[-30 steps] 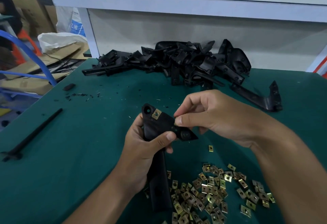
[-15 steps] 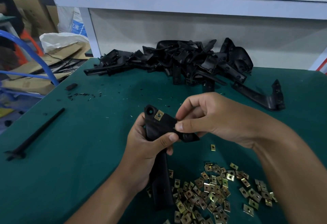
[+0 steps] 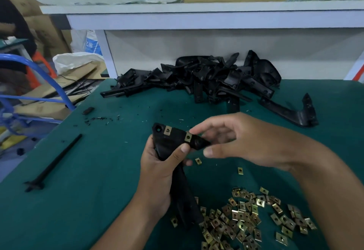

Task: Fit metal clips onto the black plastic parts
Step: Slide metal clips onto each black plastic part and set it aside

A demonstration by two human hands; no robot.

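Right hand [image 3: 234,141] let go, fingers loose; second clip [image 3: 188,137] now seated beside first clip [image 3: 167,130]. Left hand [image 3: 163,169] grips black part [image 3: 177,145]. Pile of black parts [image 3: 206,80] unclipped, loose clips [image 3: 246,220] remain.

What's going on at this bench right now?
A person is fitting metal clips onto black plastic parts at a green table. The left hand grips one black part, which already carries two clips along its top edge. The right hand hovers beside the second clip, fingers loose and holding nothing. A heap of loose clips lies near the person, and a pile of black parts sits at the far edge.
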